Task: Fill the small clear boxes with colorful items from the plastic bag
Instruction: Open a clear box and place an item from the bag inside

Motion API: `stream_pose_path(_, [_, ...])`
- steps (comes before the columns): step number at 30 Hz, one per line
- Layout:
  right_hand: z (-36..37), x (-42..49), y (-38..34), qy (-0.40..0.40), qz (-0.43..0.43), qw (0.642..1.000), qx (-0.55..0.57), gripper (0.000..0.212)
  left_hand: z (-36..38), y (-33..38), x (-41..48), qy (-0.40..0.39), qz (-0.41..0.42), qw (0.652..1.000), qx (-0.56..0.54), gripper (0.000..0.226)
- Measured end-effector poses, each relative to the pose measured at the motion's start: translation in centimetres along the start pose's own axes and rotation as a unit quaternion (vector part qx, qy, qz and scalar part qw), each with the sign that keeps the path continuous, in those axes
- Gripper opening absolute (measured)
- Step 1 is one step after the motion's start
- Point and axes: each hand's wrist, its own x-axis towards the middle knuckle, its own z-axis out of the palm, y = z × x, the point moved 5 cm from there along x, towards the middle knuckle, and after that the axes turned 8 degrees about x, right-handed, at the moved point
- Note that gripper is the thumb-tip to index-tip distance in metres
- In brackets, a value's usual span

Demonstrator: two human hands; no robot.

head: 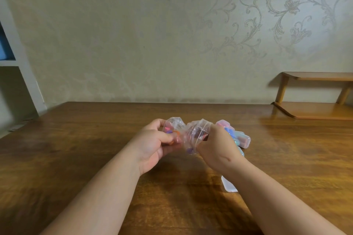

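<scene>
Both hands, left hand (152, 145) and right hand (215, 147), grip the plastic bag (188, 133)

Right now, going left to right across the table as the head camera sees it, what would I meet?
left hand → plastic bag, gripped from both sides → right hand → small clear boxes, already filled → wooden shelf at the far right.
</scene>
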Motion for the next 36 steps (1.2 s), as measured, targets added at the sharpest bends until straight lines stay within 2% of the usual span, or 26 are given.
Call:
stream_pose_path(5, [0.1, -0.4, -0.3, -0.022, -0.002, 1.000, -0.001, 0.003, 0.2, 0.1, -0.2, -0.012, 0.005, 1.000, 0.003, 0.027])
stream_pose_path(11, [-0.9, -0.6, -0.7, 0.047, -0.030, 0.998, -0.029, 0.017, -0.1, 0.1, 0.0, -0.007, 0.014, 1.000, 0.024, 0.022])
stream_pose_path(18, [-0.8, -0.6, -0.8, 0.057, -0.044, 0.995, -0.063, 0.019, -0.2, 0.0, 0.1, 0.006, 0.008, 0.999, 0.037, 0.008])
stream_pose_path(20, [-0.8, -0.6, -1.0, 0.048, -0.055, 0.997, -0.040, 0.016, -0.4, 0.0, 0.1, 0.017, 0.006, 0.999, 0.037, 0.006])
stream_pose_path(23, [-0.9, -0.9, -1.5, 0.042, -0.082, 0.996, 0.015, 0.023, -0.5, 0.0, 0.1, 0.023, 0.003, 0.999, 0.038, 0.008])
stream_pose_path(29, [-0.6, -1.1, -1.9, 0.007, -0.099, 0.995, -0.015, 0.024, 0.0, 0.0, 0.0, 0.008, 0.006, 1.000, 0.008, 0.007])
stream_pose_path(36, [-0.8, -1.1, -1.8, 0.046, -0.125, 0.989, -0.063, 0.028, 0.5, 0.6, -0.4, 0.003, 0.009, 0.999, -0.047, 0.021])
